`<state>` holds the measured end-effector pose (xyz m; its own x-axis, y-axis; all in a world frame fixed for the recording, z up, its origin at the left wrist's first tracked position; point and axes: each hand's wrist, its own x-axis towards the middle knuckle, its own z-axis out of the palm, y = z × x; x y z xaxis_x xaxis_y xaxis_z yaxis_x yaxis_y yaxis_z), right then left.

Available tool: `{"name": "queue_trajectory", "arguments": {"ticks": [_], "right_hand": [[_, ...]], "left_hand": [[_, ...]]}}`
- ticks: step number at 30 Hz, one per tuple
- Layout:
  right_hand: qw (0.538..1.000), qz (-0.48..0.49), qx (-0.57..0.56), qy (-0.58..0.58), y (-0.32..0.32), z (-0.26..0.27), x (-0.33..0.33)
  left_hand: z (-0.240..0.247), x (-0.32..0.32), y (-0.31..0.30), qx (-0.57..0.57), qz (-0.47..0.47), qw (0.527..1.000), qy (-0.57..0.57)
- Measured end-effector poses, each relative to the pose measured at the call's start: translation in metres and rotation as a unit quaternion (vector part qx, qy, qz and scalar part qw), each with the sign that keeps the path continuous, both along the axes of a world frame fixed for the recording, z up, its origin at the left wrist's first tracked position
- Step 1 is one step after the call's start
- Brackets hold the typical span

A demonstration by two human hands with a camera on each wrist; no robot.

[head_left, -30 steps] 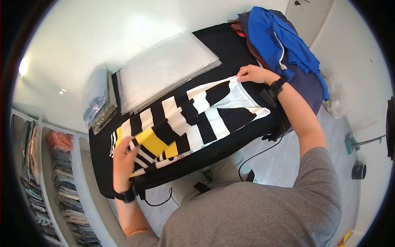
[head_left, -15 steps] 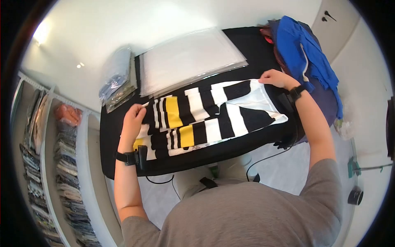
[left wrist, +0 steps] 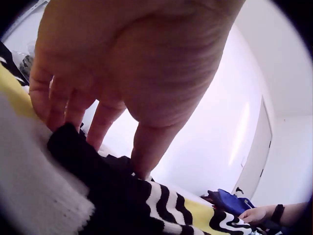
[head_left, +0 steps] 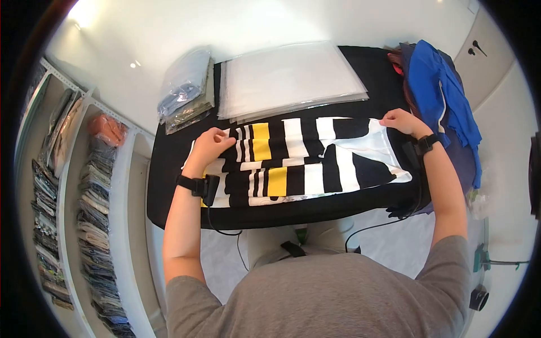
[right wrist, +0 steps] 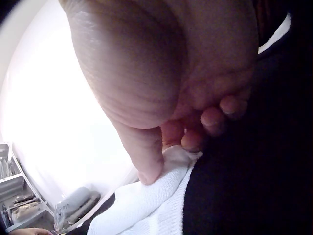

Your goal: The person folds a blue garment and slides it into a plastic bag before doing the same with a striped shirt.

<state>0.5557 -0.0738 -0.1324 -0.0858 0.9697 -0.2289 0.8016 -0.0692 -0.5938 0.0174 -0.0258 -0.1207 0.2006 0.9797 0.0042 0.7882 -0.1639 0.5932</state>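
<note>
A knit garment (head_left: 298, 138) with black, white and yellow stripes lies lengthwise on the black-covered table (head_left: 186, 217), its white V-shaped opening toward the right. My right hand (head_left: 401, 122) pinches the far right corner of its white edging (right wrist: 146, 205); in the right wrist view the thumb presses the cloth from the front, with curled fingers behind. Over the garment's left part is my left hand (head_left: 209, 145), fingertips down at the black section beside the thin stripes. The left wrist view shows the thumb and fairly straight fingers (left wrist: 102, 122) spread apart against the cloth, some tips hidden by a fold.
Behind the garment lies a stack of clear plastic bags (head_left: 293, 76), with bagged clothes (head_left: 189, 84) to its left. Blue clothing (head_left: 442, 84) is heaped at the table's right end. Shelves (head_left: 96, 214) of packed garments stand at the left. A cable (head_left: 372, 225) hangs along the front.
The left hand carried the garment's folded left end over leftward and laid it out, then shifted slightly right along it. The right hand kept its hold on the corner. The head view has turned.
</note>
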Motion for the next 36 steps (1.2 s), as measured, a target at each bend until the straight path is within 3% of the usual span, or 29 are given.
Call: {"name": "queue_trajectory", "arguments": {"ticks": [2, 5, 7, 10, 13, 16, 18, 20, 21, 22, 24, 26, 28, 29, 30, 32, 34, 36], "right_hand": [[1.0, -0.008, -0.003, 0.003, -0.001, 0.002, -0.001], [1.0, -0.005, -0.018, -0.007, 0.001, 0.003, 0.0], [1.0, -0.006, -0.015, -0.012, -0.001, 0.005, -0.002], [1.0, -0.002, -0.01, -0.014, 0.0, 0.004, 0.0], [1.0, 0.0, -0.01, -0.013, -0.001, 0.005, -0.001], [1.0, -0.002, -0.009, -0.011, 0.0, 0.003, -0.001], [1.0, -0.001, -0.013, -0.007, 0.0, 0.001, 0.0], [1.0, 0.024, -0.015, 0.013, 0.001, 0.0, 0.0], [0.998, 0.062, 0.011, 0.016, 0.002, -0.002, 0.002], [0.998, 0.058, 0.008, 0.016, 0.001, -0.005, 0.004], [1.0, 0.007, 0.011, 0.005, -0.002, -0.004, 0.0], [1.0, 0.012, 0.007, 0.007, -0.005, 0.002, 0.001], [0.996, -0.085, -0.026, -0.019, -0.01, 0.014, -0.004], [0.978, -0.07, 0.093, -0.175, -0.016, 0.011, -0.005], [0.977, -0.07, 0.093, -0.176, -0.024, 0.023, -0.02], [0.967, 0.007, 0.233, -0.102, -0.049, 0.054, -0.083], [0.958, 0.107, 0.257, -0.063, -0.067, 0.052, -0.136], [0.972, 0.116, 0.202, -0.034, -0.083, 0.039, -0.181]], "left_hand": [[0.002, 0.004, 0.002, 0.004, -0.004, 0.999, 0.05], [-0.007, 0.005, 0.008, -0.003, -0.016, 1.0, -0.017], [-0.013, 0.005, 0.01, 0.079, -0.051, 0.994, 0.054], [-0.025, -0.004, 0.026, 0.168, -0.028, 0.978, 0.123], [-0.004, -0.001, 0.019, 0.132, 0.116, 0.984, 0.012], [-0.012, -0.014, 0.023, 0.182, 0.103, 0.978, 0.016], [0.0, -0.011, 0.009, 0.128, 0.097, 0.987, 0.012], [0.009, -0.006, -0.01, 0.055, 0.013, 0.998, 0.014], [0.009, -0.005, -0.02, 0.118, -0.086, 0.989, 0.002], [0.008, -0.002, -0.03, 0.116, -0.09, 0.989, 0.001], [0.003, 0.001, -0.05, 0.175, -0.23, 0.954, 0.075], [0.002, -0.007, -0.068, 0.136, -0.216, 0.962, 0.097], [0.006, -0.021, -0.079, 0.097, -0.201, 0.967, 0.122], [0.012, -0.032, -0.081, 0.067, -0.17, 0.981, 0.062], [0.019, -0.038, -0.083, 0.036, -0.139, 0.99, 0.002], [0.032, -0.038, -0.089, 0.039, -0.107, 0.994, 0.007], [0.042, -0.027, -0.082, 0.075, -0.148, 0.986, -0.016], [0.052, -0.007, -0.072, 0.101, -0.173, 0.98, -0.021]]}}
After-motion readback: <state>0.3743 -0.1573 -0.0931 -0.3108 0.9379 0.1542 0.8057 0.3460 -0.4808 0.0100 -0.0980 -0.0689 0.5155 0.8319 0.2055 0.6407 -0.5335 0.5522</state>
